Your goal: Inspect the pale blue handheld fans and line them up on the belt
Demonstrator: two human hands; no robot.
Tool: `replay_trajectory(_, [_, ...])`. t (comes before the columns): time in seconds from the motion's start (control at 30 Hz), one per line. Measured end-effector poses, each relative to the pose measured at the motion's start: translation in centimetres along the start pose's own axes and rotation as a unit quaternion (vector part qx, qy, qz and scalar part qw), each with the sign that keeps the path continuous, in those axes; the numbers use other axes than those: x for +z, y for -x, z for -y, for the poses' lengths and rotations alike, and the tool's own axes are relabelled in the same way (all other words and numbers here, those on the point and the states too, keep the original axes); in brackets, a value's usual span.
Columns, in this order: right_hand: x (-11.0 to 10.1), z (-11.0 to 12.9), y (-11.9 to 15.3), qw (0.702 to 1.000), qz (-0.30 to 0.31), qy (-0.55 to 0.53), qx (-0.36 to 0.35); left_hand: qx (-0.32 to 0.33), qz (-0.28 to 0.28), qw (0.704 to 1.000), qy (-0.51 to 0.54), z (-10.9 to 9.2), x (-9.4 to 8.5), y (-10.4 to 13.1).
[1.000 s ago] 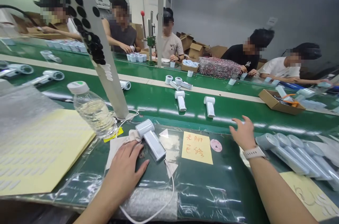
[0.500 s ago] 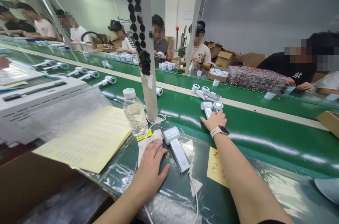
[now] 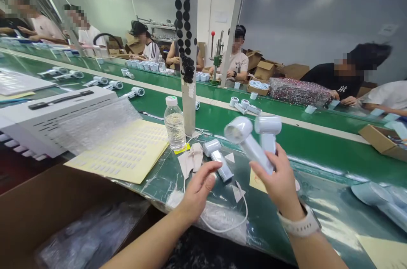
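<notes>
looks forward and down from head height, near left hand [image 3: 195,196] at six o'clock and right hand [image 3: 282,183] at four, toward distant grey wall [image 3: 318,15].

Held devices [image 3: 240,129] pale blue-grey. Table [image 3: 267,212] dark green. Belt [image 3: 318,146] green, cream strip [image 3: 276,118]. Sheet [image 3: 140,173] yellow, rows of white labels [image 3: 119,159]. Post [image 3: 190,118] grey, columns of black discs [image 3: 178,4].

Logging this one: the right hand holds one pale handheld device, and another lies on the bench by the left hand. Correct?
One error: the right hand holds two pale handheld devices, as the head view shows. Another device does lie there.
</notes>
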State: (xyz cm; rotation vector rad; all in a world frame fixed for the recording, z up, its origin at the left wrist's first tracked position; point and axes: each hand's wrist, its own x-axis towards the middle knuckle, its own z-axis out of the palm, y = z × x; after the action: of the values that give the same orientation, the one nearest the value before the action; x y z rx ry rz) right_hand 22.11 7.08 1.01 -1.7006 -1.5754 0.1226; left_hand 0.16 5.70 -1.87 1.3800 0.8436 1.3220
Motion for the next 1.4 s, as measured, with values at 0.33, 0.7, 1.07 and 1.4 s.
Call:
replay_trajectory(0.33, [0.1, 6.3, 9.6, 0.978, 0.141, -0.058, -0.143, -0.232, -0.049, 0.866, 0.440, -2.3, 2.6, 2.7])
replay_trajectory(0.7, [1.7, 3.0, 6.7, 0.963, 0.181, -0.193, 0.053, -0.223, 0.024, 0.899, 0.375, -2.0, -2.1, 3.1])
replay_trajectory(1.07, [1.2, 4.1, 10.6, 0.883, 0.325, -0.323, 0.105, -0.181, 0.009, 0.900, 0.397, -2.6, -1.3, 2.6])
replay_trajectory(1.4, [1.3, 7.2, 12.9, 0.839, 0.346, -0.405, 0.109, -0.107, -0.020, 0.922, 0.372, -3.1, 0.3, 2.3])
